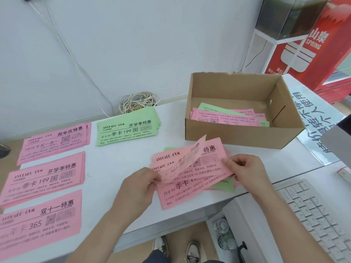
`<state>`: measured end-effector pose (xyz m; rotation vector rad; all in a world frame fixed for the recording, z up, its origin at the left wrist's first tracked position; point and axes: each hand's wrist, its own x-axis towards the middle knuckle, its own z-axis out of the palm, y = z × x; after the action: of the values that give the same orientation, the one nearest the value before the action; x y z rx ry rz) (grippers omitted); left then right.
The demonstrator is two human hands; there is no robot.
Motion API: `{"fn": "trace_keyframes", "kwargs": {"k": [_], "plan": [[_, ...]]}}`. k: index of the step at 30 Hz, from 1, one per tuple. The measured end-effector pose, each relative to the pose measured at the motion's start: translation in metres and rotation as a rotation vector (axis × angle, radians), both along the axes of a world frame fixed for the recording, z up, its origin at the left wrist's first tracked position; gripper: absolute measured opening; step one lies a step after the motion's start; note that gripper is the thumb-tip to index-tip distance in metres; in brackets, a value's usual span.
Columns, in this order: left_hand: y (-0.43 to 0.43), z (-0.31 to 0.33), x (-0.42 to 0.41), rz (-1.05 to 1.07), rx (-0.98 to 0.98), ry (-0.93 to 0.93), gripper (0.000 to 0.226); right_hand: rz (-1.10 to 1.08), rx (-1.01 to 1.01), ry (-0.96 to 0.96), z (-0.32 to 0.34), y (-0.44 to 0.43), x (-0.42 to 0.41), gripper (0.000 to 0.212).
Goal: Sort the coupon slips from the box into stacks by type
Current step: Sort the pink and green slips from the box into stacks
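Four sorted stacks lie on the left of the white table (pixel 117 211). Three are pink, in a column: the far pink stack (pixel 54 142), the middle pink stack (pixel 44 178) and the near pink stack (pixel 39 219). To their right, farther back, is one green stack (pixel 128 128). A coil of cord (pixel 138 102) sits behind it against the white wall (pixel 133 44), with thin cables running up the wall.

The left hand (pixel 137 188) pinches the near edge of one pink slip (pixel 187 162), which curls upward off the loose pile (pixel 191 179). That pile, mostly pink with green corners showing beneath, lies between the hands in front of the box (pixel 237 133). The right hand (pixel 245 172) grips the pile's right edge between thumb and fingers.

One open cardboard box stands behind the pile, with more pink and green slips (pixel 228 116) lying flat on its bottom. At far right are one white keyboard (pixel 319 215) on a lower shelf and a red sign (pixel 311 44) behind the table. Below the table edge, two shoes (pixel 176 249) and some bottles (pixel 224 232) show on the floor.
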<state>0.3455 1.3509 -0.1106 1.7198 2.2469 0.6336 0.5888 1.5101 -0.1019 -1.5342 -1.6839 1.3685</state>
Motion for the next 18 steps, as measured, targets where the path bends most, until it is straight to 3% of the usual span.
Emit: {"fn": "trace_keyframes", "kwargs": {"k": [3,8,14,18], "plan": [[-0.004,-0.01,0.006,-0.179,-0.159,0.076,0.018,0.07,-0.055,0.024,-0.003,-0.002,-0.008,0.025],[0.005,-0.012,0.015,-0.192,-0.26,0.229,0.063,0.156,-0.133,0.029,-0.006,-0.007,-0.016,0.024],[0.025,-0.013,0.015,-0.261,-0.331,0.498,0.051,0.209,-0.103,-0.052,-0.009,-0.004,-0.021,0.022],[0.032,-0.005,0.006,-0.316,-0.316,0.497,0.058,0.242,-0.104,0.007,-0.002,-0.005,-0.027,0.02]]}}
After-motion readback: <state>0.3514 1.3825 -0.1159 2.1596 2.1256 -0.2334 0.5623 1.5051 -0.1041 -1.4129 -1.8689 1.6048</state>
